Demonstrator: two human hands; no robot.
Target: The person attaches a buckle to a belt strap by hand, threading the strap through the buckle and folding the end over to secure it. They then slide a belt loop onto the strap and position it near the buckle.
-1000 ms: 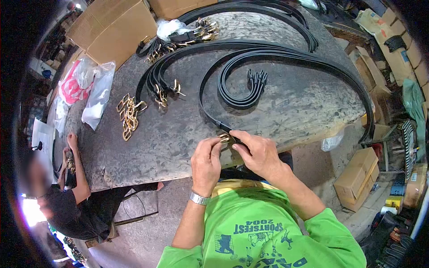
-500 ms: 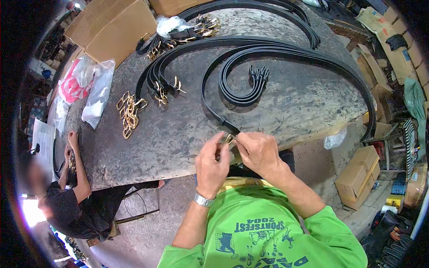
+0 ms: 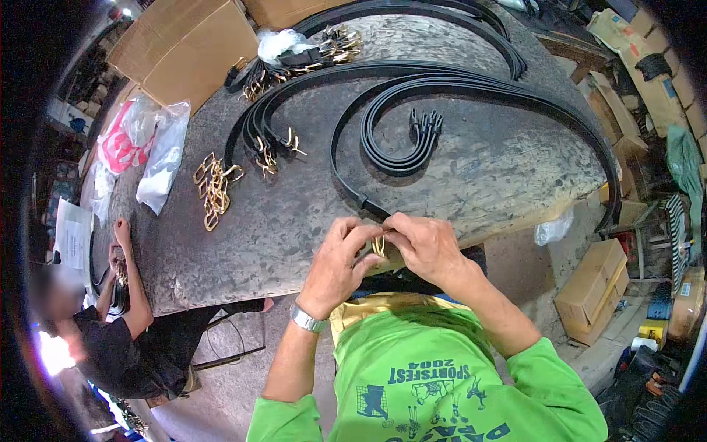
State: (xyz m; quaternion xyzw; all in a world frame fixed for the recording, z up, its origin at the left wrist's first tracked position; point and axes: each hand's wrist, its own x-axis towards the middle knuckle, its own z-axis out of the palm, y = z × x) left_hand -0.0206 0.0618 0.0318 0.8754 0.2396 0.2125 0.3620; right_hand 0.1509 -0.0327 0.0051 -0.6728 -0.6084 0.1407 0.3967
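1. Left hand [image 3: 335, 265]: fingers curled, thumb and fingertips pinched on a brass buckle [image 3: 379, 245] at the near edge of the table [image 3: 294, 236]. Grasping the buckle.
2. Right hand [image 3: 427, 247]: fingers closed from the right on the same buckle and on the end of a black belt [image 3: 346, 188]. Grasping; how much of the strap end lies under the fingers cannot be told.
3. Position of the buckle: between the 2 hands, touching both, just above the table's near edge and in front of the green shirt [image 3: 434, 368].
4. Governing relation: the belt runs away from the buckle toward the far left, then curves across the table. Its long axis at the hands lies near-right to far-left. The right hand sits on the strap side; the left hand sits on the free side of the buckle. Both are equally near.
5. Surroundings: a pile of loose buckles [image 3: 213, 188] lies well to the far left; a bundle of looped belts [image 3: 401, 147] lies beyond the hands; finished belts with buckles [image 3: 294, 62] lie at the far edge beside a cardboard box [image 3: 191, 44].
6. Another person [image 3: 118, 331] sits at the left end of the table, hands at their own work, well apart.
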